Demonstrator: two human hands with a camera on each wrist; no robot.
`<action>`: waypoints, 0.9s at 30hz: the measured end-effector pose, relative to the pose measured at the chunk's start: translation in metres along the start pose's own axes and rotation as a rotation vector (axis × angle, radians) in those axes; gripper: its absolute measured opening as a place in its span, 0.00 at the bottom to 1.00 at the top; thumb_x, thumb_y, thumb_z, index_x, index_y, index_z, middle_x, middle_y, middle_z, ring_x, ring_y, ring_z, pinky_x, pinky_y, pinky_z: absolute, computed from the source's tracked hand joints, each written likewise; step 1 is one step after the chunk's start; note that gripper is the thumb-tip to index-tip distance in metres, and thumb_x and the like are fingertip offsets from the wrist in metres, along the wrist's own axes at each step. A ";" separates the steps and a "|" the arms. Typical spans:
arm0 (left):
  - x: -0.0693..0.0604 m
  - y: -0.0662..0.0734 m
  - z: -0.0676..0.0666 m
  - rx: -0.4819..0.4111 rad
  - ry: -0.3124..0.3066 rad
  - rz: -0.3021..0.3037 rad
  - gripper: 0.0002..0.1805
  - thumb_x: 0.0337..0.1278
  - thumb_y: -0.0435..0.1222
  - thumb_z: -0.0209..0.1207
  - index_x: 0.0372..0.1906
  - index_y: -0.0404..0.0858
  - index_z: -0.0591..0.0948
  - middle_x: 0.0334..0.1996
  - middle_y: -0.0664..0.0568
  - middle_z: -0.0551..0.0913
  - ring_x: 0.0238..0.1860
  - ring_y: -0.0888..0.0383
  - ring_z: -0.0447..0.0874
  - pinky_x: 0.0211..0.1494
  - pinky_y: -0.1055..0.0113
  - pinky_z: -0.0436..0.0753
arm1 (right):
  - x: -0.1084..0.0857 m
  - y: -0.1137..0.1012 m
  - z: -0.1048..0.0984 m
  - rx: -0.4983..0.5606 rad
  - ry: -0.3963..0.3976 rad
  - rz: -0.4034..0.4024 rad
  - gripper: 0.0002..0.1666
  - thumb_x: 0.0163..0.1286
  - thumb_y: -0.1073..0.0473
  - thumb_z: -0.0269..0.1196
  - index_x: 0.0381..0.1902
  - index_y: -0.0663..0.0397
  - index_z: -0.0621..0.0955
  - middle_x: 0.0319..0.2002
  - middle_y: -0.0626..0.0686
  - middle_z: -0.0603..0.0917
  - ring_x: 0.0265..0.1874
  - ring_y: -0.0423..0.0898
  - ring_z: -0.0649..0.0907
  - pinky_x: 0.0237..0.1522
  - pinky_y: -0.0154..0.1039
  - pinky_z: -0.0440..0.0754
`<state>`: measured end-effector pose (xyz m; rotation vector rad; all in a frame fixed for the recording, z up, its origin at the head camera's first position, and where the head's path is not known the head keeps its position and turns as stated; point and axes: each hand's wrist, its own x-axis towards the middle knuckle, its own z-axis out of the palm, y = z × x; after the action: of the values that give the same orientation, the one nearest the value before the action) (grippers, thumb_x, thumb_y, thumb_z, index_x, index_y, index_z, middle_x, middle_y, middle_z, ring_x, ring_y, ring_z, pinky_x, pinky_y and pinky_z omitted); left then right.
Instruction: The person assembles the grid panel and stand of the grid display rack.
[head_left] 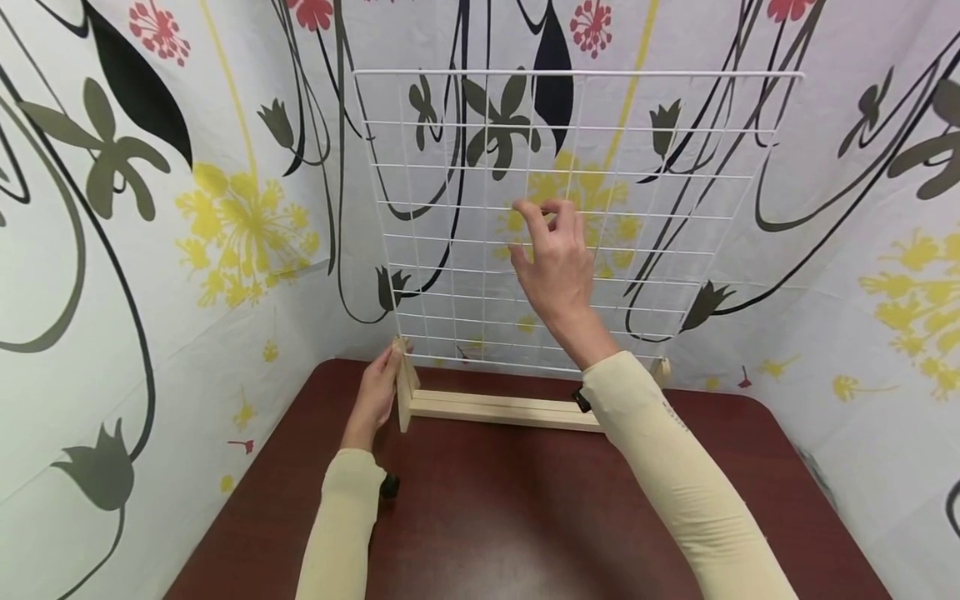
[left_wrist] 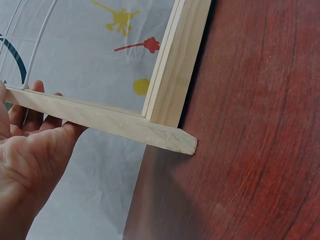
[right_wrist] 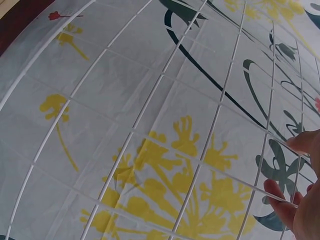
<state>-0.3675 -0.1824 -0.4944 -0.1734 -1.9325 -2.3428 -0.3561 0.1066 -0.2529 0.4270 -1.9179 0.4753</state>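
Note:
A white wire grid [head_left: 465,204] stands upright, leaning back a little, in a pale wooden stand [head_left: 510,408]. The stand has a long crossbar and a short upright at each end. My left hand [head_left: 377,387] grips the top of the left upright [head_left: 406,392], near the grid's lower corner. In the left wrist view, the thumb and fingers of that hand [left_wrist: 35,155] lie on opposite sides of the wood. My right hand [head_left: 558,258] is at the middle of the grid, fingers bent, thumb apart from them. Whether its fingertips [right_wrist: 280,200] touch the wires I cannot tell.
The stand rests toward the back of a dark red-brown table [head_left: 480,517]. White cloth [head_left: 247,350] with a flower and leaf print hangs behind the grid and along both sides. The right upright [head_left: 662,368] is partly hidden by my right sleeve.

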 end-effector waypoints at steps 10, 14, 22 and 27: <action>0.001 -0.001 0.000 -0.013 0.000 -0.014 0.31 0.86 0.46 0.46 0.82 0.37 0.63 0.78 0.34 0.68 0.83 0.39 0.59 0.85 0.45 0.61 | -0.004 -0.001 0.001 -0.001 -0.003 0.007 0.33 0.62 0.60 0.77 0.63 0.38 0.78 0.57 0.56 0.77 0.49 0.56 0.81 0.29 0.57 0.85; 0.001 0.000 -0.001 -0.009 -0.002 -0.020 0.31 0.86 0.47 0.46 0.82 0.37 0.63 0.79 0.35 0.68 0.84 0.42 0.58 0.86 0.46 0.59 | -0.005 0.001 0.001 0.000 -0.007 0.010 0.33 0.63 0.60 0.77 0.64 0.38 0.78 0.57 0.57 0.77 0.49 0.56 0.81 0.29 0.57 0.85; 0.000 0.006 -0.001 -0.027 -0.011 -0.025 0.30 0.86 0.46 0.47 0.81 0.36 0.65 0.80 0.39 0.67 0.84 0.48 0.57 0.87 0.50 0.57 | -0.007 0.002 0.000 0.004 -0.017 0.021 0.34 0.63 0.61 0.76 0.64 0.39 0.78 0.58 0.57 0.77 0.49 0.57 0.80 0.31 0.57 0.85; 0.001 0.021 -0.001 0.026 -0.052 -0.007 0.32 0.86 0.47 0.47 0.81 0.34 0.64 0.83 0.40 0.61 0.86 0.46 0.51 0.88 0.45 0.52 | -0.007 0.001 -0.001 0.007 -0.023 0.014 0.33 0.64 0.61 0.76 0.65 0.39 0.78 0.58 0.58 0.77 0.50 0.57 0.81 0.32 0.57 0.85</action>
<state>-0.3649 -0.1870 -0.4736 -0.2274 -1.9885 -2.3395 -0.3531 0.1089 -0.2595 0.4262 -1.9431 0.4884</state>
